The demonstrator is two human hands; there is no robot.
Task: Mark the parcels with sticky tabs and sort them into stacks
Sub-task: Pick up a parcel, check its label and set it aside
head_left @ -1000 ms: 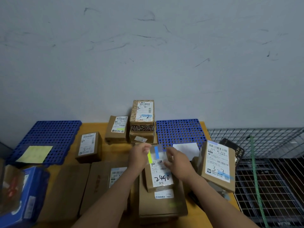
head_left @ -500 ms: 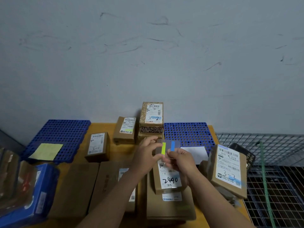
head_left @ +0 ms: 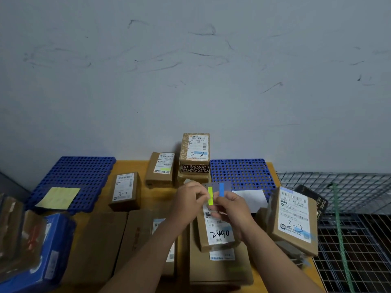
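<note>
My right hand (head_left: 231,210) holds a clear card of sticky tabs (head_left: 220,188) with a yellow-green strip and a blue strip. My left hand (head_left: 189,199) pinches the yellow-green tab (head_left: 210,196) at the card. Both hands hover over a small brown parcel marked "2490" (head_left: 218,233), which lies on a larger flat box (head_left: 220,265). A patterned parcel marked "3-2" (head_left: 195,152) tops a stack at the back. A parcel marked "3-1" (head_left: 124,190) sits to the left, and one marked "3-3" (head_left: 294,218) leans at the right.
Two blue perforated mats lie on the wooden table, the left mat (head_left: 72,176) with a yellow sheet (head_left: 58,197), the right mat (head_left: 243,172) with a white sheet (head_left: 251,198). Flat cardboard boxes (head_left: 97,246) and a blue package (head_left: 50,250) sit front left. A wire cage (head_left: 355,229) stands right.
Both hands rose off the "2490" parcel with the tab card. The left fingers now pinch the yellow-green tab, which sticks out below the card's edge.
</note>
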